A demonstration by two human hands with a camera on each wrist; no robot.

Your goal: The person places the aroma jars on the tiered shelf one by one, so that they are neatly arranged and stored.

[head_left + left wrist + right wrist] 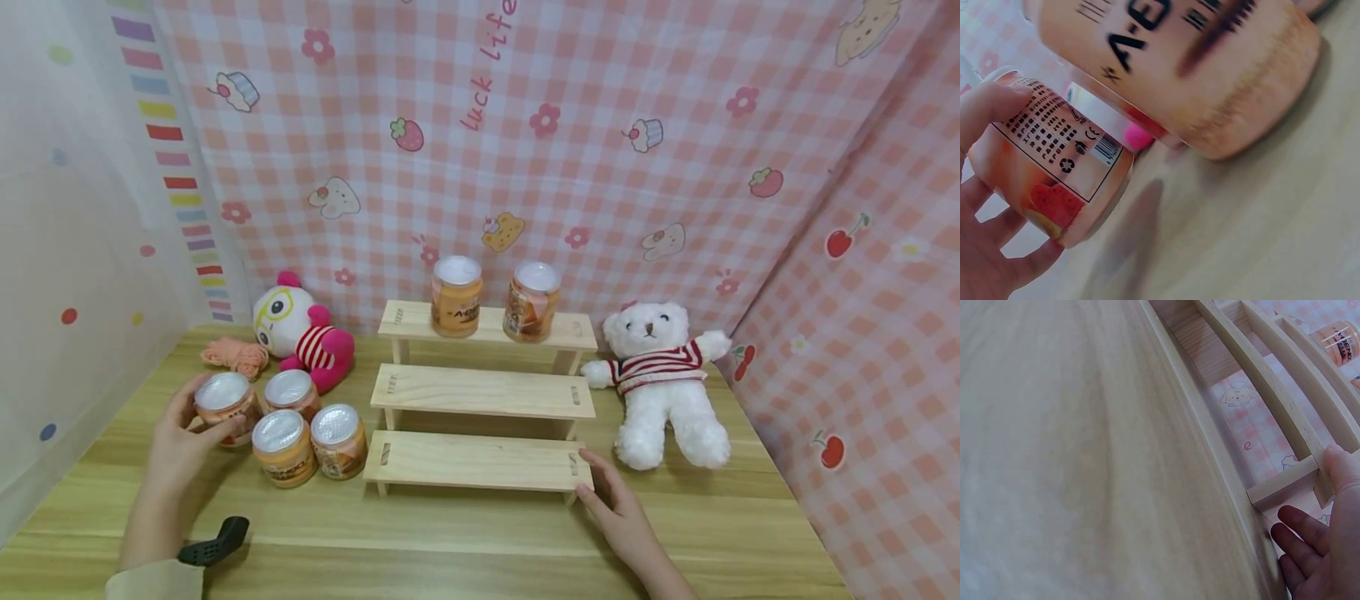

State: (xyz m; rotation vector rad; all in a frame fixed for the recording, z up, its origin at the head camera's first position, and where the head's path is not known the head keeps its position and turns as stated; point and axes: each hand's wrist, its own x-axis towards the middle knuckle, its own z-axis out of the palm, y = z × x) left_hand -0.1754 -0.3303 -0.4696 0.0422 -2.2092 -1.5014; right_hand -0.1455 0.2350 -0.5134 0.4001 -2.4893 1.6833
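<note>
My left hand grips an orange jar with a silver lid at the left of the table; the left wrist view shows its fingers curled round the jar's label. Three more such jars stand beside it, the closest one just to the right. Two jars stand on the top step of a three-step wooden rack. My right hand rests with straight fingers against the rack's lowest step at its right end.
A pink and white plush toy and a coil of orange yarn lie at the back left. A white teddy bear in a striped jumper sits right of the rack. Pink checked cloth walls close in the wooden table.
</note>
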